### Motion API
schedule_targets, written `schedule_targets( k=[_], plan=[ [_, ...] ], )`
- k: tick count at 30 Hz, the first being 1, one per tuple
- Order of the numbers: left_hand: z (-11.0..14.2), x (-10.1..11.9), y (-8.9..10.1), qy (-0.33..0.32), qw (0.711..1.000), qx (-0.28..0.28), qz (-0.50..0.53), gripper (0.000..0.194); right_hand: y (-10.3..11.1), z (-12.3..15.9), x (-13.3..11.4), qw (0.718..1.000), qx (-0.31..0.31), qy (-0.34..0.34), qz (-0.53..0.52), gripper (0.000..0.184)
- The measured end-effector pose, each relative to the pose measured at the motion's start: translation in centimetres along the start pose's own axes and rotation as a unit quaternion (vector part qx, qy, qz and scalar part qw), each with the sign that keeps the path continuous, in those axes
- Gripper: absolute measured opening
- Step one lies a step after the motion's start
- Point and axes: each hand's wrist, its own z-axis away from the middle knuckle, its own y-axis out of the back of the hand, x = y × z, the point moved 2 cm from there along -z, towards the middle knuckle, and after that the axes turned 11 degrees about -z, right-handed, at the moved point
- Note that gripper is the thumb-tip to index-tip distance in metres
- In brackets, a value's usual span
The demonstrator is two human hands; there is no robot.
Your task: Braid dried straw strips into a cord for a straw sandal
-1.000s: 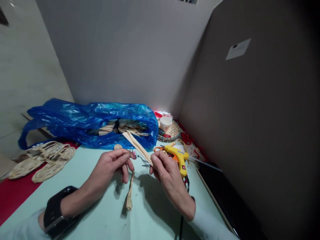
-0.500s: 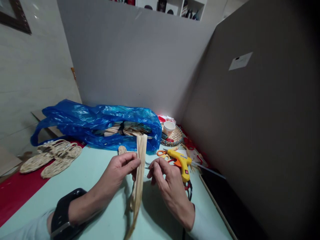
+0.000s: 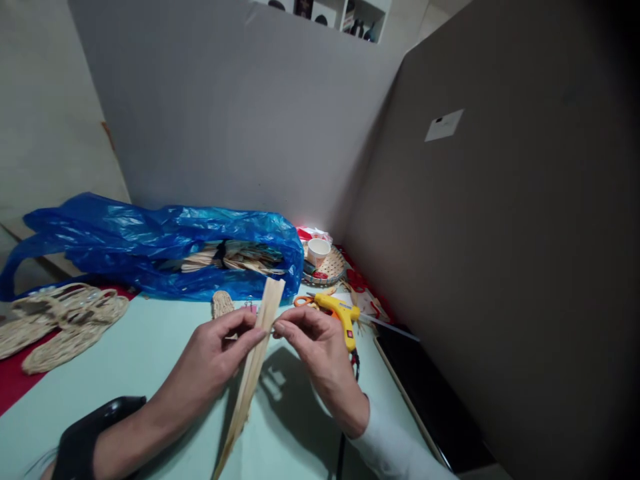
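Observation:
A long, pale, flat strip of dried plant fibre [image 3: 254,363], creased lengthwise, runs slanting from its squared top end down to a thin, frayed tail. My left hand [image 3: 220,350] is closed on it, thumb in front and fingers behind. At the strip's right edge, my right hand [image 3: 317,360] has thumb and forefinger pinched together, apparently on that edge; the exact contact is too small to make out. Behind my left hand lies a small woven sole-shaped piece [image 3: 221,305]. Just past my right hand is a yellow glue gun [image 3: 337,308].
A blue plastic bag [image 3: 150,230] with bundled dried strips [image 3: 240,257] lies at the back. Woven sandals [image 3: 75,327] sit at left. Orange-handled scissors [image 3: 303,301], a paper cup [image 3: 319,252] and a wicker tray [image 3: 340,268] are behind the glue gun. A dark flat panel [image 3: 430,393] lies at right.
My right hand has come left to the strip's edge and pinched there. The strip leans more to the right at its top. The view has swung right.

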Motion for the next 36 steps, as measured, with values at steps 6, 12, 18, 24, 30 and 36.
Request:
schedule_targets(
  k=[6,12,18,24,30,36],
  plan=[
    [-0.3,-1.1,-0.2,0.073,0.994,0.010,0.081,0.027,-0.8,0.8,0.2,0.995,-0.049,-0.032,0.076,0.023],
    [-0.6,-3.0,-0.6,0.191,0.968,0.001,0.164,0.057,-0.7,0.7,-0.4,0.982,-0.069,-0.039,0.171,0.029],
    [-0.7,-3.5,-1.0,0.226,0.952,0.026,0.205,0.064,-1.0,1.0,-0.8,0.968,-0.094,-0.001,0.232,0.028],
    [-0.2,-3.6,-1.4,0.237,0.951,0.036,0.196,0.066,-1.3,1.4,0.0,0.953,-0.138,0.033,0.267,0.030],
    [0.1,-3.3,-1.1,0.227,0.952,0.019,0.207,0.051,-1.4,1.6,0.3,0.969,-0.134,0.041,0.204,0.039],
    [0.5,-1.6,-0.9,0.158,0.975,-0.022,0.151,0.038,-0.6,1.2,-0.1,0.990,-0.039,0.003,0.138,0.041]
  ],
)
